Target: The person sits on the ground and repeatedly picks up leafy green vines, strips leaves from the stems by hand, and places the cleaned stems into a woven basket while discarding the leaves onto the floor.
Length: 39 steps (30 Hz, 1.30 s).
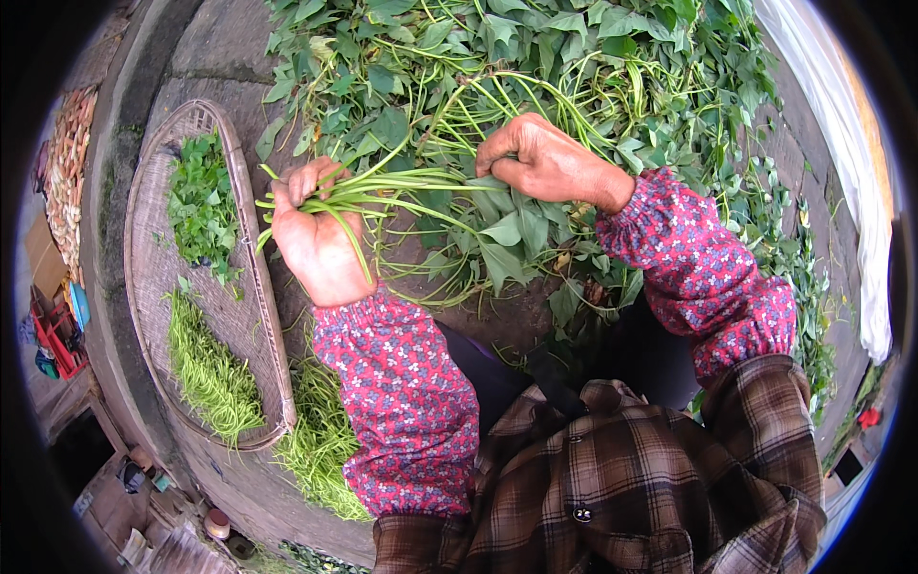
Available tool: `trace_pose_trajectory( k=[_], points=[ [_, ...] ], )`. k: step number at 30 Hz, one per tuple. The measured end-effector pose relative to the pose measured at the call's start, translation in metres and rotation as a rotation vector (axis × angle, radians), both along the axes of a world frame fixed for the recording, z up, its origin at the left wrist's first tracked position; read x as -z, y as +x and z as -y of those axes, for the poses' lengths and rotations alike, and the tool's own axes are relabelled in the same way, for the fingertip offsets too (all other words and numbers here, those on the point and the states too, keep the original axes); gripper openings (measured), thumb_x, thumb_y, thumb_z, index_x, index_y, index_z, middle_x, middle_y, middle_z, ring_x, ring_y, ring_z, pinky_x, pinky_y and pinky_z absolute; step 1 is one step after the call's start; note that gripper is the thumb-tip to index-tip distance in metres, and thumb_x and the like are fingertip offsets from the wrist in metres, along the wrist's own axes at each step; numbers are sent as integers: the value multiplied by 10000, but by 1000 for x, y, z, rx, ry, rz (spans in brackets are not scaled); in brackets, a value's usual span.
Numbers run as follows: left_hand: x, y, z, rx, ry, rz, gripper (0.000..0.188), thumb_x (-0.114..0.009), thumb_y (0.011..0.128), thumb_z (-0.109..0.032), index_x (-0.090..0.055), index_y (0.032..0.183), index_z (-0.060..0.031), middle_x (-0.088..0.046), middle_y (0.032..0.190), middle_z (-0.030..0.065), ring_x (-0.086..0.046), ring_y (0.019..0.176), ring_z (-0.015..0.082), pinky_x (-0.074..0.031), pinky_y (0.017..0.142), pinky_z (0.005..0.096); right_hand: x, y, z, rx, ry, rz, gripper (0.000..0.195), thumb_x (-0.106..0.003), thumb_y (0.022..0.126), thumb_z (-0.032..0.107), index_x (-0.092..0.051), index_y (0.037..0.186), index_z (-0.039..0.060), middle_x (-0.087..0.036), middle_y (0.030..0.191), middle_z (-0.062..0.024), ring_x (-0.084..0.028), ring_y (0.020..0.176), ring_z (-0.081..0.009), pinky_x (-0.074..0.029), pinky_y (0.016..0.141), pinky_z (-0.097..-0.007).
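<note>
My left hand (315, 229) is closed around a bunch of green leaf stalks (401, 183), whose cut ends stick out past the fingers on the left. At the other end of the bunch, my right hand (534, 158) has its thumb and fingertips pinched on stalks near some broad green leaves (520, 233). Behind both hands spreads a large heap of leafy vines (401, 79), which look like sweet potato vines. A long bare-looking vine with stalks arches just above the right hand. Part of the right fingertips is hidden.
A flat woven bamboo tray (269, 316) lies at the left, bearing a pile of leaves (204, 208) and a pile of stalks (208, 366). More stalks (319, 438) lie on the stone floor beside my left sleeve. White sheeting (846, 129) hangs at the right.
</note>
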<state>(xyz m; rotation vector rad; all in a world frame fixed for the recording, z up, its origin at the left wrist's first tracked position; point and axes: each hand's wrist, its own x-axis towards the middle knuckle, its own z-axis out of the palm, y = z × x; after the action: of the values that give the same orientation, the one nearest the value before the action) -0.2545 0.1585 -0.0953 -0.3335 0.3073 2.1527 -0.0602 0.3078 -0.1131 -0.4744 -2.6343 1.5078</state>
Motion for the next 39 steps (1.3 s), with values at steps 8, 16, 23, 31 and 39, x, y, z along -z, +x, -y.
trace_pose_trajectory(
  k=[8,16,23,31,39],
  points=[
    [-1,2,0,16,50,47,379,-336,953,-307,-315,644,-89,-298,610,5,-315,597,141,-290,555,276,4,-9,14,-127,-377,-84,232,-626,777,108,-633,981,-1,-654,841,-83,-566,746,-108,-452,735,-264],
    [0,1,3,-4,39,22,374,-348,950,-308,-318,649,-88,-297,609,5,-326,597,143,-294,557,276,6,-8,14,-203,-556,-153,140,-630,771,95,-629,837,-29,-645,843,-63,-527,780,-97,-414,792,-254],
    [3,0,3,-2,35,-4,365,-348,952,-287,-319,647,-88,-302,616,8,-332,604,143,-294,556,272,5,-9,18,-95,-511,-104,126,-573,776,66,-634,826,-32,-642,803,-54,-538,747,-91,-429,750,-248],
    [7,-5,6,-15,29,10,365,-358,946,-290,-316,643,-91,-304,603,4,-332,608,145,-293,552,281,12,-12,20,-35,-513,1,187,-501,803,46,-651,894,-18,-631,764,-35,-532,736,-79,-429,733,-232],
    [2,-18,17,-73,78,59,339,-362,944,-237,-321,641,-89,-288,595,15,-299,588,148,-301,577,277,6,-2,9,-337,-647,55,271,-652,796,246,-659,910,-1,-657,836,-51,-573,790,-107,-442,761,-251]
  ],
)
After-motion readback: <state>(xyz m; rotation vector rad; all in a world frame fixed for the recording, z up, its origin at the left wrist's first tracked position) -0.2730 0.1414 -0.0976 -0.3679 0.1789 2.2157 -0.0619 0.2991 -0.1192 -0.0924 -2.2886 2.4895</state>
